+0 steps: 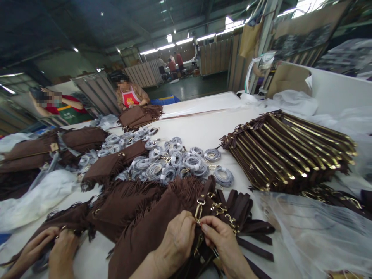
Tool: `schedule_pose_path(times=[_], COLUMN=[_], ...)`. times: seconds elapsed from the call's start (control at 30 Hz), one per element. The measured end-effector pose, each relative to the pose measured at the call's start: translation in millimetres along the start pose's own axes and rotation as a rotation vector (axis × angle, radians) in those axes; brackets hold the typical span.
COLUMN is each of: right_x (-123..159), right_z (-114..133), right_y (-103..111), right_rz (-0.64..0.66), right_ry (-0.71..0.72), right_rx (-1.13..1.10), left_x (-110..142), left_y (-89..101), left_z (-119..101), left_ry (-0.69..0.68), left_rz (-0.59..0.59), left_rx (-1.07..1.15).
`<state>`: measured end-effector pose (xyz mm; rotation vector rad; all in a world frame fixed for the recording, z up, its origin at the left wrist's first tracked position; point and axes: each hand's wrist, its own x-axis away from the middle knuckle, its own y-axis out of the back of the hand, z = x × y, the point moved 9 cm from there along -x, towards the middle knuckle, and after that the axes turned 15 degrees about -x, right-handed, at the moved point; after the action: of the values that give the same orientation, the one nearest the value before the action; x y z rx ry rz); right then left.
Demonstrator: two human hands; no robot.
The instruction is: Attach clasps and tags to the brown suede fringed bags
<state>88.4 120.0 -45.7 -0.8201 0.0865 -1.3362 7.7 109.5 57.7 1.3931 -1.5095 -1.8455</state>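
Observation:
A brown fringed bag [148, 228] lies on the table in front of me. At its upper right corner a gold snap hook [198, 210] hangs from a short brown strap tab [207, 190]. My left hand [178, 237] is closed, its thumb and fingers pinching beside the hook's lower end. My right hand [221, 241] pinches the same spot from the right with thumb and forefinger. What exactly lies between the fingertips is partly hidden. Several dark brown straps [247, 217] with gold hooks [228, 217] lie just beyond and right of my right hand.
Coiled, wrapped straps [174, 162] lie mid-table. Zipped brown bags [290, 151] stand stacked at right, near clear plastic [316, 232]. More fringed bags [124, 205] lie left. A co-worker's hands [62, 248] work at lower left; another person [130, 95] sits across the table [200, 128].

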Motion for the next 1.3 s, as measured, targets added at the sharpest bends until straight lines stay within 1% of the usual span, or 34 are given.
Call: schedule_pose_path(times=[0.17, 0.37, 0.43, 0.57, 0.6, 0.67, 0.77, 0.87, 0.93, 1.0, 1.17, 1.23, 1.3], right_x=[1.1, 1.4, 1.2, -0.4, -1.0, -2.1, -2.6, -2.1, -2.4, -3.7, -7.4, -8.4, -8.9], right_z=[-1.6, -9.0, -8.7, -5.1, -4.3, -2.6, 3.3, 8.4, 9.2, 8.6, 8.3, 6.8, 4.7], right_y=[1.4, 2.1, 2.0, 0.4, 0.4, 0.1, -1.2, -2.8, -3.9, -4.0, -0.8, -0.5, 0.8], right_rz=[-0.025, -0.026, -0.027, -0.006, -0.004, -0.002, -0.002, -0.001, 0.01, 0.018, -0.005, -0.004, -0.009], right_ry=[-0.018, -0.074, -0.069, -0.033, -0.025, -0.008, 0.06, 0.132, 0.155, 0.159, 0.153, 0.133, 0.108], right_rx=[-0.037, -0.145, -0.138, -0.08, -0.06, -0.006, 0.084, 0.146, 0.173, 0.163, 0.038, 0.026, 0.023], left_x=[0.8, 4.3, 6.2, 11.4, 11.8, 10.2, 8.7, 10.7, 12.2, 12.9, 12.2, 12.0, 12.3], left_y=[3.6, -1.5, -4.9, -8.8, -8.5, -6.5, -2.4, -2.7, -4.0, -5.4, -6.1, -4.2, -1.8], left_z=[7.3, 12.3, 16.3, 28.2, 28.6, 24.5, 18.3, 18.6, 19.5, 20.1, 20.4, 17.0, 11.6], left_ry=[0.105, 0.17, 0.214, 0.362, 0.371, 0.327, 0.251, 0.253, 0.266, 0.277, 0.284, 0.23, 0.144], left_rz=[-0.005, 0.022, 0.033, 0.032, 0.028, 0.014, -0.024, -0.039, -0.037, -0.025, 0.0, -0.013, -0.034], left_rx=[0.127, 0.284, 0.318, 0.333, 0.334, 0.333, 0.327, 0.314, 0.304, 0.302, 0.322, 0.289, 0.215])
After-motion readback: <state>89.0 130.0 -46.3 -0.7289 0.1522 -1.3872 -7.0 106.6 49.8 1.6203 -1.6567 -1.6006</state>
